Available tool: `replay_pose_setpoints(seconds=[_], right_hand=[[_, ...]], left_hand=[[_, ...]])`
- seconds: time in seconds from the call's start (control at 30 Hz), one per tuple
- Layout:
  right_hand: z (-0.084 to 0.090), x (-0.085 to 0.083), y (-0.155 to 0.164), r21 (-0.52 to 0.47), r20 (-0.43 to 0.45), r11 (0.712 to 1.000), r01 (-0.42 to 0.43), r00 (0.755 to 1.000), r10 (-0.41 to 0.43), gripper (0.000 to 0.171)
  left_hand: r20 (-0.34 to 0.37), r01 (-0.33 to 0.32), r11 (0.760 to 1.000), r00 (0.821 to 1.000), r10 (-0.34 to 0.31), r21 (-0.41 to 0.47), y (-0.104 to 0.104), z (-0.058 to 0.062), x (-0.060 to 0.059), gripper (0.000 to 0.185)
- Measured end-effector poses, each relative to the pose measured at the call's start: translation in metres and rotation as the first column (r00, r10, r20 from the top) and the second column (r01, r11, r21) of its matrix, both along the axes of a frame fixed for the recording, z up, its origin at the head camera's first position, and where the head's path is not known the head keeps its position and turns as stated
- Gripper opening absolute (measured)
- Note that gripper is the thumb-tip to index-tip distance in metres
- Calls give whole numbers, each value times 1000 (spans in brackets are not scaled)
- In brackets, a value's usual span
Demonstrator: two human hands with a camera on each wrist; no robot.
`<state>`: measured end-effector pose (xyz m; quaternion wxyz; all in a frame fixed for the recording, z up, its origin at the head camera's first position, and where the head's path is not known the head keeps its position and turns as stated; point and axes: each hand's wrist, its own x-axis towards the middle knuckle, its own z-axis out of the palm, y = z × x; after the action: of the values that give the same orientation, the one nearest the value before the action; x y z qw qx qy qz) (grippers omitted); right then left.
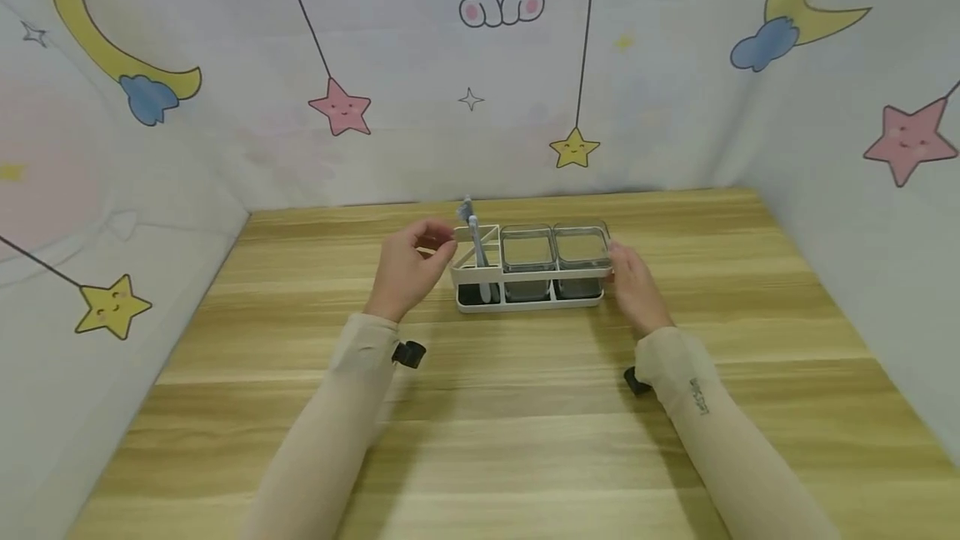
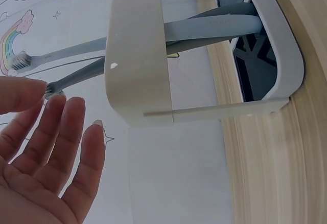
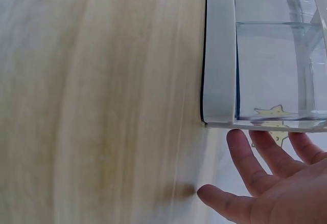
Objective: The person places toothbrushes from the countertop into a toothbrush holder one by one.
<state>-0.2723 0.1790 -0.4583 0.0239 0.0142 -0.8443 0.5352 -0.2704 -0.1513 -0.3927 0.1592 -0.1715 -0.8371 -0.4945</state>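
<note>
A white toothbrush holder [image 1: 540, 275] stands upright on the wooden table. Its left section holds two toothbrushes [image 2: 214, 28], grey-blue and darker grey, leaning with their heads up. Two clear square glass cups [image 1: 527, 248] fill the middle and right sections. Beside the holder's left end is my left hand [image 1: 411, 267], fingers loosely bent. In the left wrist view its thumb and fingertips overlap one brush head; whether they touch cannot be told. My right hand [image 1: 637, 290] is at the right end; in the right wrist view its extended fingers [image 3: 250, 165] lie close against the holder's end.
The wooden table [image 1: 510, 440] spreads in front of the holder and to both sides. Behind and at the sides hangs a pale cloth [image 1: 420, 157] printed with stars and moons. Black bands [image 1: 409, 354] show at both wrists.
</note>
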Motion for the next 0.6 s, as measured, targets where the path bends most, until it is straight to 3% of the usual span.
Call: replay_pose_setpoints(seconds=[0.43, 0.6], right_hand=[[10, 1, 9, -8, 48, 998, -56, 997, 57, 79], [15, 5, 17, 27, 9, 998, -53, 999, 53, 79]], left_hand=[[51, -51, 999, 997, 51, 4, -13, -17, -4, 10], [89, -82, 996, 993, 84, -24, -18, -22, -1, 10]])
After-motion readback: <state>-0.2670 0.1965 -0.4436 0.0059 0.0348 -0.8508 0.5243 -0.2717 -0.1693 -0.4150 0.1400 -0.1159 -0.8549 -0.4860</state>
